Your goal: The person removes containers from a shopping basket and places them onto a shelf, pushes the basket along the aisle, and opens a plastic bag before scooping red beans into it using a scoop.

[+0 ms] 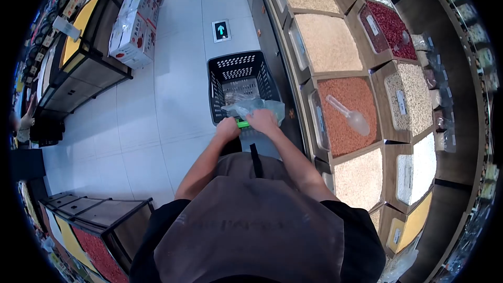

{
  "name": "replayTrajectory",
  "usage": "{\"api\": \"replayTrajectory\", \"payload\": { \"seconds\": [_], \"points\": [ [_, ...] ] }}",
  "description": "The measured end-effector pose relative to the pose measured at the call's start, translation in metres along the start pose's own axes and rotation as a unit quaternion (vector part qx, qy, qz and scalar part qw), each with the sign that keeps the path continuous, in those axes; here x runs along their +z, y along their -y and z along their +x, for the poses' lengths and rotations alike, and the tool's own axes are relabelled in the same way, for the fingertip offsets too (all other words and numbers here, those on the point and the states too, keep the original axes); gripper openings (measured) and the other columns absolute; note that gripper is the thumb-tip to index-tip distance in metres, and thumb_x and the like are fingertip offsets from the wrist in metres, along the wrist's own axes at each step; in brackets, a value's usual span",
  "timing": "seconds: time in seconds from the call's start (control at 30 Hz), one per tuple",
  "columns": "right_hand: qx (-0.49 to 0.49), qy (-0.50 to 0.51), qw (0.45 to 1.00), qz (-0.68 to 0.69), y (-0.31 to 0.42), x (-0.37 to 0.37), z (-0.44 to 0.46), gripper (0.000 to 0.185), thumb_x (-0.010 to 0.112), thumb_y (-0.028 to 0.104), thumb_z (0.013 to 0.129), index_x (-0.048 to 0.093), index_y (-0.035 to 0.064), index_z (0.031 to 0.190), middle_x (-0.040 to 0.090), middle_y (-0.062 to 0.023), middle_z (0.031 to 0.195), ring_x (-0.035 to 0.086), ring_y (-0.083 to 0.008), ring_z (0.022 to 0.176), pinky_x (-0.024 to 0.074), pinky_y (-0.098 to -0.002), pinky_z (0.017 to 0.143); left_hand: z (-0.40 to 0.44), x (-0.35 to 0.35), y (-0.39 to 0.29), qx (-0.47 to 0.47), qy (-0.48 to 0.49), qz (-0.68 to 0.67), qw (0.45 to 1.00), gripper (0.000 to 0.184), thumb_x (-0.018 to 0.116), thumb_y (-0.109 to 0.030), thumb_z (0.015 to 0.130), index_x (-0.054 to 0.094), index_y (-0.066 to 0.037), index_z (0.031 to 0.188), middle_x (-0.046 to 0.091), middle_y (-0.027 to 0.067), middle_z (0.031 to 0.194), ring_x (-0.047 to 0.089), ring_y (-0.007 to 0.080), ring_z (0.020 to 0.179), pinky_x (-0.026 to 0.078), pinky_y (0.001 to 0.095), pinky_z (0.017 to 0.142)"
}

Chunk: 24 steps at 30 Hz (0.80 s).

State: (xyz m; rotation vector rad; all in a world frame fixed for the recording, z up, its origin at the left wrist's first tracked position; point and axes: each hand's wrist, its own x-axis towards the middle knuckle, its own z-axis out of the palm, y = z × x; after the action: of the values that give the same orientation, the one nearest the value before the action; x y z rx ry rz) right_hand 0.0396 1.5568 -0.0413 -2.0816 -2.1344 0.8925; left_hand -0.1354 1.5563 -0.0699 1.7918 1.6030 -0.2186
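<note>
A black shopping basket [213, 91] with slotted walls is in front of my body, its green handle [243, 124] showing between my two hands. My left hand [227, 129] is closed around the left part of that handle. Closed over a crumpled clear plastic bag [245, 107], my right hand [263, 120] lies at the handle's right end; its fingertips are partly hidden. The bag drapes across the near side of the basket, and part of it hangs inside.
Bulk bins of grain line the right side, one reddish-orange [343, 126] with a clear scoop [353, 120]. White cartons [133, 31] are stacked at left beside a display stand [91, 68]. A floor sign [221, 30] lies beyond the basket. Another stand [105, 215] is at lower left.
</note>
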Motion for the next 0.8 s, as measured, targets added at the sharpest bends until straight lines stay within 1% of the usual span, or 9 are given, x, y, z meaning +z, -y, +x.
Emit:
{"api": "replayTrajectory", "payload": {
  "seconds": [0.07, 0.2, 0.3, 0.37, 0.43, 0.5, 0.57, 0.67, 0.8],
  "points": [
    [0.0, 0.016, 1.0, 0.01, 0.002, -0.019, 0.044, 0.05, 0.051, 0.046, 0.088, 0.074, 0.0016, 0.087, 0.071, -0.025, 0.088, 0.069, -0.0419, 0.086, 0.0536, -0.0514, 0.08, 0.04, -0.024, 0.003, -0.023, -0.008, -0.001, 1.0, 0.027, 0.061, -0.018, 0.079, 0.074, -0.001, 0.096, 0.071, 0.0247, 0.101, 0.069, 0.0405, 0.098, 0.054, 0.048, 0.089],
    [0.015, -0.052, 0.998, -0.007, 0.017, -0.038, 0.115, 0.051, 0.051, 0.047, 0.088, 0.075, 0.0015, 0.088, 0.071, -0.0245, 0.088, 0.069, -0.0427, 0.086, 0.0539, -0.0517, 0.08, 0.112, -0.073, 0.021, 0.04, 0.013, 0.014, 0.999, 0.03, 0.059, -0.019, 0.08, 0.072, 0.002, 0.097, 0.069, 0.0277, 0.104, 0.067, 0.0424, 0.101, 0.053, 0.0495, 0.091],
    [0.048, -0.018, 0.999, 0.014, 0.039, -0.04, 0.143, 0.053, 0.052, 0.048, 0.088, 0.074, 0.0, 0.088, 0.071, -0.0242, 0.088, 0.069, -0.0433, 0.085, 0.0541, -0.0515, 0.081, 0.155, -0.092, 0.05, 0.061, 0.012, 0.015, 0.998, 0.033, 0.062, -0.025, 0.081, 0.07, 0.003, 0.097, 0.069, 0.0285, 0.101, 0.067, 0.0424, 0.097, 0.054, 0.0499, 0.088],
    [0.045, -0.055, 0.997, -0.011, 0.047, -0.047, 0.167, 0.049, 0.053, 0.045, 0.087, 0.075, 0.0021, 0.086, 0.071, -0.0241, 0.086, 0.07, -0.0413, 0.082, 0.055, -0.0508, 0.077, 0.175, -0.095, 0.067, 0.095, 0.005, 0.008, 0.995, 0.035, 0.065, -0.029, 0.08, 0.071, 0.001, 0.097, 0.069, 0.028, 0.098, 0.068, 0.0416, 0.093, 0.055, 0.05, 0.084],
    [0.037, -0.066, 0.997, -0.016, 0.052, -0.059, 0.189, 0.049, 0.052, 0.045, 0.087, 0.075, 0.0021, 0.084, 0.071, -0.0237, 0.085, 0.07, -0.041, 0.081, 0.0551, -0.0509, 0.077, 0.17, -0.131, 0.053, 0.082, 0.001, -0.001, 0.997, 0.031, 0.066, -0.029, 0.08, 0.071, -0.002, 0.096, 0.07, 0.0255, 0.098, 0.068, 0.0407, 0.094, 0.055, 0.0503, 0.085],
    [0.036, -0.058, 0.997, -0.023, 0.046, -0.056, 0.199, 0.049, 0.052, 0.045, 0.087, 0.075, 0.0022, 0.082, 0.071, -0.0233, 0.084, 0.07, -0.0406, 0.08, 0.0551, -0.051, 0.076, 0.177, -0.14, 0.049, 0.079, 0.016, -0.01, 0.997, 0.031, 0.066, -0.029, 0.08, 0.071, -0.003, 0.096, 0.07, 0.0249, 0.098, 0.068, 0.0405, 0.095, 0.054, 0.0504, 0.085],
    [-0.002, -0.087, 0.996, -0.025, 0.035, -0.057, 0.221, 0.051, 0.053, 0.047, 0.085, 0.074, 0.0004, 0.077, 0.069, -0.0241, 0.078, 0.069, -0.0407, 0.078, 0.055, -0.0509, 0.077, 0.19, -0.147, 0.042, 0.081, 0.003, -0.03, 0.996, 0.032, 0.067, -0.031, 0.081, 0.07, -0.003, 0.096, 0.07, 0.0247, 0.097, 0.068, 0.0403, 0.096, 0.054, 0.0505, 0.085],
    [-0.005, -0.04, 0.998, -0.044, 0.026, -0.083, 0.254, 0.051, 0.054, 0.046, 0.084, 0.073, -0.0003, 0.076, 0.069, -0.0241, 0.078, 0.069, -0.0409, 0.078, 0.0547, -0.0511, 0.077, 0.225, -0.142, 0.041, 0.107, -0.015, -0.053, 0.993, 0.032, 0.068, -0.031, 0.081, 0.07, -0.002, 0.095, 0.07, 0.0245, 0.096, 0.068, 0.0409, 0.094, 0.054, 0.0506, 0.084],
    [-0.037, 0.0, 0.998, -0.054, 0.006, -0.118, 0.317, 0.049, 0.054, 0.045, 0.083, 0.073, -0.0003, 0.077, 0.069, -0.0244, 0.077, 0.069, -0.0417, 0.078, 0.0547, -0.0509, 0.077, 0.266, -0.167, 0.02, 0.065, -0.013, -0.055, 0.996, 0.031, 0.064, -0.03, 0.083, 0.07, -0.001, 0.094, 0.07, 0.0258, 0.095, 0.067, 0.0432, 0.093, 0.053, 0.0522, 0.084]
  ]
}}
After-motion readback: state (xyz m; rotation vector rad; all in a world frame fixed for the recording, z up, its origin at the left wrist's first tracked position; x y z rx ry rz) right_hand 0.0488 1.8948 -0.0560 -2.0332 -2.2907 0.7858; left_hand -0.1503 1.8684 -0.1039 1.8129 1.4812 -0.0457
